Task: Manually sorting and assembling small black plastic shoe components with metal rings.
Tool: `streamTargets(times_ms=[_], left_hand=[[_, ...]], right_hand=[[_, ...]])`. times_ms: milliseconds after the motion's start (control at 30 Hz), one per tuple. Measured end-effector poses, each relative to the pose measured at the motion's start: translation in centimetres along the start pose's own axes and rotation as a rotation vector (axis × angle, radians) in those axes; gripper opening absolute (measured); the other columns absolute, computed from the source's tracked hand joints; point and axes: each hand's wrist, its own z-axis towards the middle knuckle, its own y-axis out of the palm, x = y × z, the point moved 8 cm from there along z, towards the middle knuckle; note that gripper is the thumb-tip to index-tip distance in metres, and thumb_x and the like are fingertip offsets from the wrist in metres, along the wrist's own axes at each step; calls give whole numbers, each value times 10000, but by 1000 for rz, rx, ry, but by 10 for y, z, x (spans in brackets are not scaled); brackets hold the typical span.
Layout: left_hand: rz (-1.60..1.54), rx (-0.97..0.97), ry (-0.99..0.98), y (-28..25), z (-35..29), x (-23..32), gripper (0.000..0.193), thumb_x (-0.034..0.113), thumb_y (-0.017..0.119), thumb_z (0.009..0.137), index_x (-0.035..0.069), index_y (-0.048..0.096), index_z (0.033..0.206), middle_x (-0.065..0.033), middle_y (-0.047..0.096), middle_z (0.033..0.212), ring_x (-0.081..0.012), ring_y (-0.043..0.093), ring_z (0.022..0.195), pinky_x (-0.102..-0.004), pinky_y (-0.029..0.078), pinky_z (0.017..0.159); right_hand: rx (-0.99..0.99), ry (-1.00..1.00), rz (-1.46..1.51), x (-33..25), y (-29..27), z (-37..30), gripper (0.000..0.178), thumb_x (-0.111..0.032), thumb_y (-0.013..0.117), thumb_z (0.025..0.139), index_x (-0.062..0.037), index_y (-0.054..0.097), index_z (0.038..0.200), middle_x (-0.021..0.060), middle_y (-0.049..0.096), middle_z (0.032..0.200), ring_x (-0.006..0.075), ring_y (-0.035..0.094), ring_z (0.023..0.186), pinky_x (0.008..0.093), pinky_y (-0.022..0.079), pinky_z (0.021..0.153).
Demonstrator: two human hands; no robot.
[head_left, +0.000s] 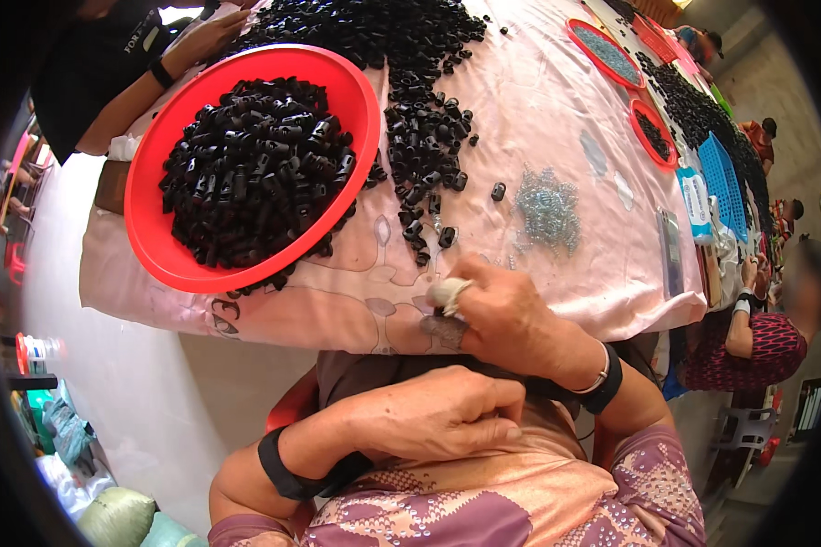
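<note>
My right hand (511, 319) rests at the table's near edge, its fingers bent inward and pressed together. Pale covers (449, 296) wrap some of its fingertips; anything between them is hidden. In front of my body, below the edge, my left hand (433, 410) is curled with the thumb against the fingers, and what it may hold cannot be seen. Just beyond the right hand lie loose small black plastic parts (446, 237), shaped like cord locks. A heap of tiny metal springs (547, 211) sits farther to the right on the pink cloth (337, 314).
A red basin (363, 155) heaped with black parts stands at left. A large black pile (356, 32) spreads behind it. At right are a phone-like dark slab (670, 253), a blue basket (722, 187) and red trays (652, 150). Other people sit around; one person's arm (146, 87) reaches in at upper left.
</note>
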Motion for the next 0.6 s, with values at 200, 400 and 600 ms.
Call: streamTargets(times_ms=[200,400,600], left_hand=[[-392,411,-169,-46,-18,-11,192,181,560,978,13,592,893,41,491,701,-38,432,648,-215,362,568],[-590,763,-144,-66,-27,-25,215,258,583,982,44,599,978,41,525,680,-2,420,557,-149,273,466],[-712,775,-146,-63,-23,-30,199,255,602,974,57,596,970,41,550,709,-1,420,548,-144,273,457]], right_hand=[[269,217,520,34,-34,-32,518,5,797,755,-24,557,1213,63,608,894,113,631,742,269,538,656],[368,137,650,22,-45,-37,650,50,766,757,-37,484,1337,52,636,908,133,651,820,276,535,743],[349,88,458,8,-48,-34,639,89,732,726,-14,510,1316,116,665,979,207,676,824,315,547,733]])
